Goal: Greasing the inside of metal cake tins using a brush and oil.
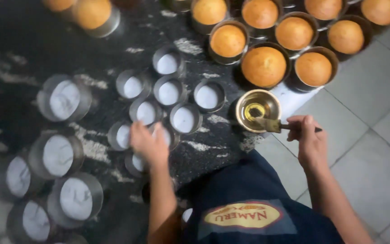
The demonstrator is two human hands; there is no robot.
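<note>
the left hand point(147, 143) rests with fingers loosely curled on a small paper-lined tin point(164, 135) on the dark table point(19, 49); the right hand point(310, 140) pinches a brush point(274, 125) dipped into the oil bowl point(258, 110) beside baked cakes point(263, 66)

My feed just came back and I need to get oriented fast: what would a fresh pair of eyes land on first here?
First, the cluster of golden-brown domed cakes in round metal tins at top right. Next, the many empty round metal tins lined with white paper spread over the dark surface at left and centre, where the left hand rests on one. The right hand dips a brush into a small metal bowl of yellow oil.
</note>
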